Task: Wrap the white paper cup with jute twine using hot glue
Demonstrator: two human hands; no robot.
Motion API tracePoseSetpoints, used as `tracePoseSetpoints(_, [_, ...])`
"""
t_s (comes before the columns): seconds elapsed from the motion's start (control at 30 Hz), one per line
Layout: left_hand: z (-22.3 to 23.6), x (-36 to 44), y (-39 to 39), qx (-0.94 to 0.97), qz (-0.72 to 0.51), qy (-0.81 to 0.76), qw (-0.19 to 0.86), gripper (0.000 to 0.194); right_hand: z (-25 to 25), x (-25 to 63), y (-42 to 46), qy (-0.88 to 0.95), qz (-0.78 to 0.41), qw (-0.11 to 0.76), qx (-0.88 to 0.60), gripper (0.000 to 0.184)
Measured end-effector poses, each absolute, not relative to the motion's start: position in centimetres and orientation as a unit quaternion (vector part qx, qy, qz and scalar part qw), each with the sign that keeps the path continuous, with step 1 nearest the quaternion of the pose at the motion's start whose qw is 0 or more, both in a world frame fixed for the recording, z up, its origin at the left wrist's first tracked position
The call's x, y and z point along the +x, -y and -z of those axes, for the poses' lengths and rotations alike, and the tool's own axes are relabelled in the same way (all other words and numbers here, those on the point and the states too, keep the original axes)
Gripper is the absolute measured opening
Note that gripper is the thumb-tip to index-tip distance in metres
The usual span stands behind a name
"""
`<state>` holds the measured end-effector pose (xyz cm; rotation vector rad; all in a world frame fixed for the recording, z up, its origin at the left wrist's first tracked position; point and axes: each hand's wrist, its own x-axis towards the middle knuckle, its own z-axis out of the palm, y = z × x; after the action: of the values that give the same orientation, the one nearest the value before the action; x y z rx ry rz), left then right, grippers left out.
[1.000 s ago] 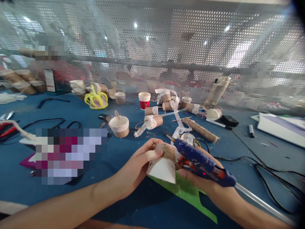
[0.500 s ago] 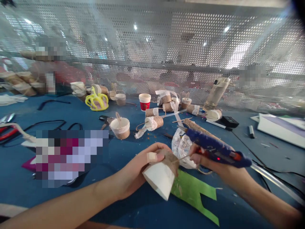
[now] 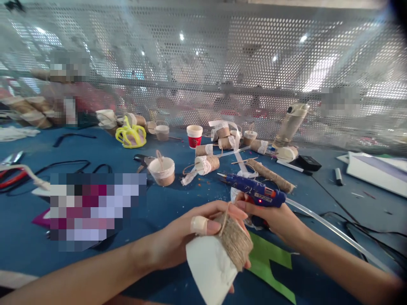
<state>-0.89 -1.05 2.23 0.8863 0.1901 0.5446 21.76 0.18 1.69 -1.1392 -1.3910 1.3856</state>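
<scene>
My left hand [image 3: 187, 237] is closed round a white paper cup [image 3: 211, 264] whose narrow end is wound with brown twine [image 3: 234, 239]; a plaster wraps its thumb. The cup lies tilted, with its open end toward me. My right hand [image 3: 270, 216] grips a blue hot glue gun [image 3: 252, 190] just above and behind the cup, its nozzle pointing left. A clear glue stick [image 3: 330, 231] trails from the gun's back. A green paper cut-out [image 3: 270, 264] lies on the blue table [image 3: 178, 199] under both hands.
Several twine-wrapped cups and rolls [image 3: 206, 163] lie mid-table, with a small basket cup [image 3: 162, 169], a red and white cup [image 3: 194, 135] and a yellow crown shape [image 3: 130, 134]. Black cables [image 3: 356, 214] run on the right. A perforated metal screen [image 3: 203, 63] closes the back.
My left hand has drawn the cup toward me and turned its twine end up. My right hand moved the glue gun left and lower, close behind the cup.
</scene>
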Motion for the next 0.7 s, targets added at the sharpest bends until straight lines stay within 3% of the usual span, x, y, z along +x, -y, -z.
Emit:
tracePoseSetpoints(0.27, [-3.1,-1.0,1.2,0.402,-0.336,-0.14,0.84,0.045,-1.6,24.7,0.4,0.447,-0.451,0.527,-0.564,0.044])
tracePoseSetpoints(0.33, [-3.0,-0.9,1.2,0.4,-0.366,-0.187,0.819,0.049,-1.8,25.5,1.0,0.475,-0.398,0.528,-0.581,0.042])
tracePoseSetpoints(0.53, [-2.5,-0.9,0.7,0.433,-0.413,-0.289,0.747,0.049,-3.7,26.0,3.7,0.7,-0.317,0.396,-0.502,0.016])
tracePoseSetpoints(0.6, [-2.4,-0.9,0.6,0.442,-0.421,-0.299,0.733,0.052,-4.0,25.6,4.2,0.759,-0.313,0.351,-0.45,0.018])
tracePoseSetpoints(0.7, [-2.4,-0.9,0.6,0.459,-0.433,-0.312,0.71,0.056,-3.7,25.2,4.5,0.778,-0.305,0.36,-0.414,0.025])
